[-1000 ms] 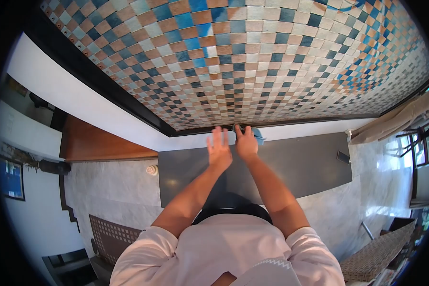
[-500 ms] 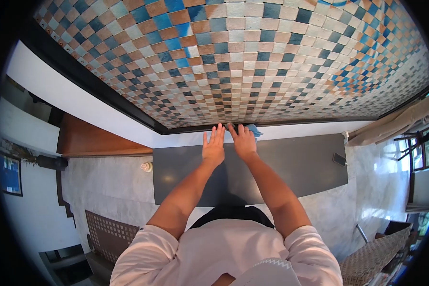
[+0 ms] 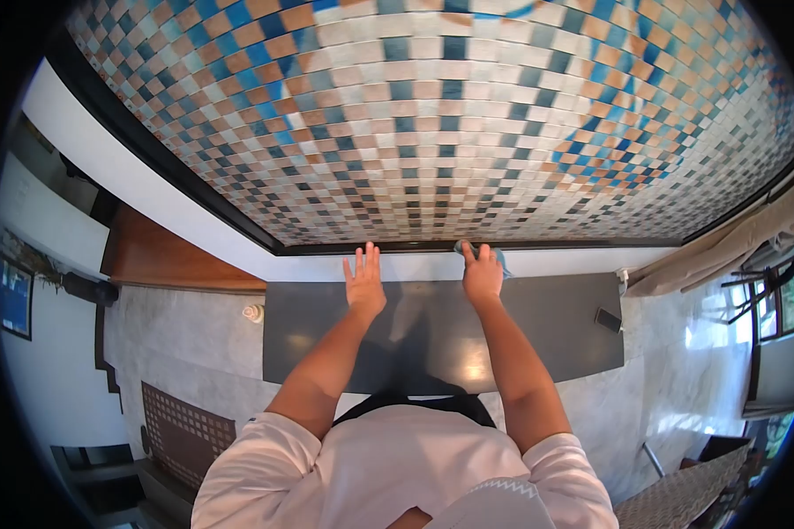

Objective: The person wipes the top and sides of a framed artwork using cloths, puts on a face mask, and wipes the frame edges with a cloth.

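A large framed panel of woven blue, tan and white squares (image 3: pixel 432 141) fills the upper view, edged by a dark frame (image 3: pixel 318 249). At its lower edge my right hand (image 3: pixel 483 275) presses a blue-grey cloth (image 3: pixel 505 263) against the frame, fingers bent over it. Part of the cloth is hidden under the fingers. My left hand (image 3: pixel 364 284) lies to the left, fingers stretched out, its tips at the lower frame and the palm against the white wall. It holds nothing.
Below my hands stands a dark grey bench or table (image 3: pixel 556 326) with a phone (image 3: pixel 608 319) at its right end. A small pale object (image 3: pixel 253 313) is on the floor to the left. A beige curtain (image 3: pixel 697 260) hangs at the right, above a woven chair (image 3: pixel 688 489).
My right hand has slid right along the lower frame with the cloth. My left hand has shifted left, so the hands are farther apart. The whole view has shifted slightly.
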